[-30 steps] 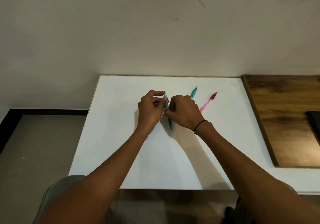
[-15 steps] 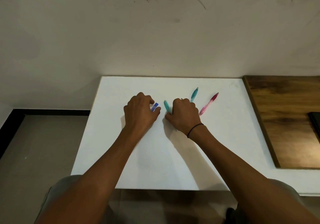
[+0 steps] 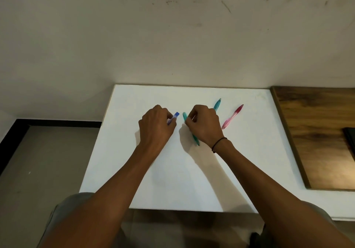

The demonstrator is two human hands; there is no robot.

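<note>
A scuffed pale wall [image 3: 172, 36] is rising behind the white table [image 3: 192, 180], whose far edge is meeting it. Grey floor [image 3: 48, 161] is lying to the left, and a wooden tabletop [image 3: 317, 132] is butting against the right edge. Mid-table, well in from every edge, the left hand [image 3: 156, 127] is curling round a blue pen [image 3: 175, 116] and the right hand [image 3: 204, 125] is gripping a teal pen [image 3: 196, 141], the two hands just apart. A pink pen [image 3: 232, 117] and a second teal pen [image 3: 217, 103] are lying just right of them
</note>
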